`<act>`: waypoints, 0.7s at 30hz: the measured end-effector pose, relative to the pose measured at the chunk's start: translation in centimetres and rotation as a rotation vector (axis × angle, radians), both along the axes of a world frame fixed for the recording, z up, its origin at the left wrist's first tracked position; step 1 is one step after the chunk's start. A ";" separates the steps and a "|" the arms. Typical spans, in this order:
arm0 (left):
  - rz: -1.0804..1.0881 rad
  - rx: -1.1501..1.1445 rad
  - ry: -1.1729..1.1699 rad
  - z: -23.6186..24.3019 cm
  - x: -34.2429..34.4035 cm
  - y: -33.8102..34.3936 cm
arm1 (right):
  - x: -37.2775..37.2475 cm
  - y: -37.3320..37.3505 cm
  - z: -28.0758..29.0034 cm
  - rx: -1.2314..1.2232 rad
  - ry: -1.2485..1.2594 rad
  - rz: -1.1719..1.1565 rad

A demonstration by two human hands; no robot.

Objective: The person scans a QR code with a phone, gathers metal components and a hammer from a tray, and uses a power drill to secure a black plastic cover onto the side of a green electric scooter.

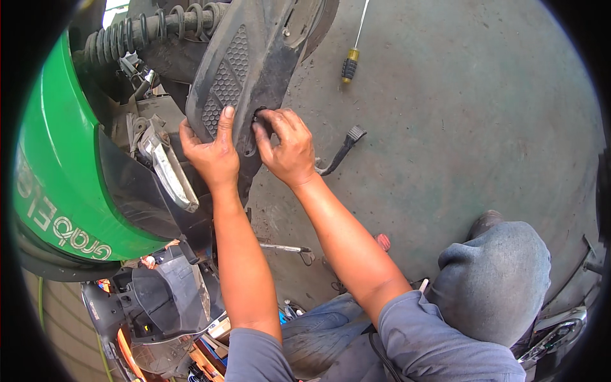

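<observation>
Black panel (227,77) seems stiff, light; I'd hold its edge, where left hand (215,154) clamps; right hand (289,148) touches, grip unclear.

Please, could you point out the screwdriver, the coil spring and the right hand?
Screwdriver (349,65), head view: on its yellow-and-black handle.
Coil spring (144,28), head view: on one of its middle coils.
Right hand (289,148), head view: on the back of it.

We have one fisheye view; we look from the wearer's head, down along the forearms (245,261); we're near the dark textured panel (226,76), floor (445,121) beyond.
</observation>
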State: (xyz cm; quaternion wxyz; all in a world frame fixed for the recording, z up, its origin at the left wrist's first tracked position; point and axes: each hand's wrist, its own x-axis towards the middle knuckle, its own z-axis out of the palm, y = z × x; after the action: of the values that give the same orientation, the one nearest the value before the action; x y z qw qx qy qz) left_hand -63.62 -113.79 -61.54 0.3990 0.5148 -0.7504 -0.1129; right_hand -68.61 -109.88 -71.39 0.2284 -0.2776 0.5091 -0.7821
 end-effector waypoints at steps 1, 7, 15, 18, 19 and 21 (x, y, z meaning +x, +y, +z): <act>0.006 -0.005 -0.003 0.2 0.0 0.2 | -0.1 0.1 0.1 -0.011 0.002 0.011; -0.024 -0.008 -0.050 0.4 -0.4 -0.1 | -0.7 -0.1 -0.6 -0.012 0.035 0.033; -0.023 -0.022 -0.080 0.6 0.7 -0.2 | -0.5 -0.3 -0.1 -0.052 0.079 0.021; -0.033 -0.093 -0.162 0.6 1.2 -0.5 | -0.7 -0.8 0.1 -0.054 0.169 -0.022; 0.003 -0.088 -0.188 0.3 0.9 -0.3 | -0.8 -1.1 -0.6 -0.048 0.200 -0.037; 0.058 -0.212 -0.287 -1.0 0.8 -1.4 | -1.3 -1.1 -1.8 0.017 0.354 -0.032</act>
State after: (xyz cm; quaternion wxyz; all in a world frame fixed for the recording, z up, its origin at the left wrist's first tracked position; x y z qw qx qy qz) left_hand -62.81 -115.18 -62.56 0.3429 0.5020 -0.7922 0.0530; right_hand -69.96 -110.94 -73.16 0.1252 -0.4011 0.5522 -0.7200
